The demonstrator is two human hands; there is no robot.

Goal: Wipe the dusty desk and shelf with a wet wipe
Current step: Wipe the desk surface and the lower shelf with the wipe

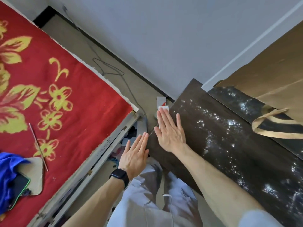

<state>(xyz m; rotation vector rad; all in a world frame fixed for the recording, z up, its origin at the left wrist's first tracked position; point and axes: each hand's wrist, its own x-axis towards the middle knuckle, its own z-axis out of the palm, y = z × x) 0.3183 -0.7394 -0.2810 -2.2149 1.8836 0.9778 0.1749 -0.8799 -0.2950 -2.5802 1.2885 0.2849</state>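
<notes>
one dusty desk [218, 154]: right hand [170, 134] presses one wipe [164, 108] flat, left hand [135, 158] beside it, all fingers [164, 119] straight.

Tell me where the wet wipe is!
In the middle of the head view, the wet wipe peeks out from under the flat right hand, at the left edge of the dark desk.

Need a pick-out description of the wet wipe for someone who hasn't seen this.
Find the dark dusty desk on the right and follow its left edge toward the wall. The right hand lies flat there, with the wet wipe peeking out under its fingertips. It is plain white; the card on the floor just beyond has red on it.
</notes>
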